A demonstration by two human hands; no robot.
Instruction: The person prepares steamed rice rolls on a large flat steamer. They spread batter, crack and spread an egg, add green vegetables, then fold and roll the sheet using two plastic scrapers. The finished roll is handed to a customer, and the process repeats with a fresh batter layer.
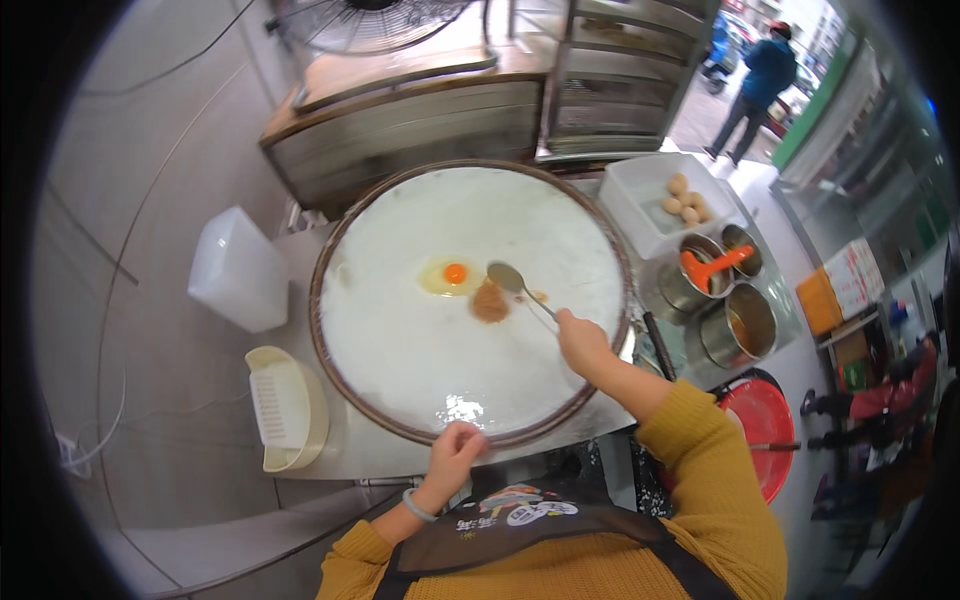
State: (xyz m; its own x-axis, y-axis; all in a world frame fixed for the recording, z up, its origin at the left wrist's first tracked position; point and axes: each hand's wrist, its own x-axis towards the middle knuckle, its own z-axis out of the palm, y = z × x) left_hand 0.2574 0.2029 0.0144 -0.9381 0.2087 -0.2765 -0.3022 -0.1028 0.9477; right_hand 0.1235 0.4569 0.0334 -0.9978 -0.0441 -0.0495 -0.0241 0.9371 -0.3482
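Before me lies a large round griddle [628, 289] with a dark rim, its surface spread with a thin white layer of batter [420, 360]. My right hand [585, 343] grips a long-handled metal spoon [506, 276], its bowl just above a patch of brown sauce [490, 304]. Left of the sauce, a raw cracked egg [454, 275] with an unbroken orange yolk rests on the white layer. At the front rim, my left hand [455, 456] is loosely curled, with nothing visible in it.
Right of the griddle stand a white plastic bin [637, 225] of brown eggs [686, 201], metal pots [739, 326] and an orange-handled tool [709, 266]. A dark-handled tool [660, 346] lies near the rim. Leftward are a white container [238, 270] and a cream tub [306, 427]. A person [765, 86] stands outside.
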